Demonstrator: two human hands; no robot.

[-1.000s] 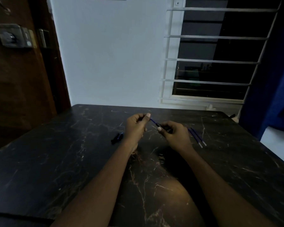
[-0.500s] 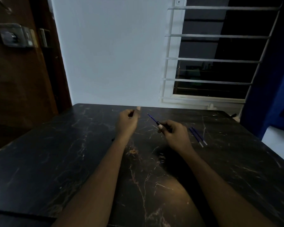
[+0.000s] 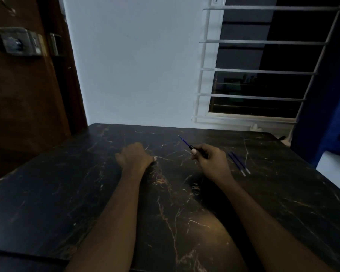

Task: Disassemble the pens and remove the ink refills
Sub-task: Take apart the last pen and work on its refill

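Right hand [image 3: 210, 161], centre-right, pinching pen [image 3: 191, 147], blue refill tip pointing upper left. Left hand [image 3: 134, 157] curled knuckles-up on counter [image 3: 67, 193]; any contents impossible to tell. Two loose refills [image 3: 239, 163] lying just right of the pinching hand.

On the table [image 3: 47, 203], the left hand [image 3: 134, 156] lies left of the right hand [image 3: 211, 160], which holds a pen [image 3: 190, 146] pointing away toward the wall [image 3: 135, 65] behind, two refills [image 3: 239, 163] lie side by side just right of that hand, a door [image 3: 24, 99] stands far left, a window [image 3: 263, 83] behind right.
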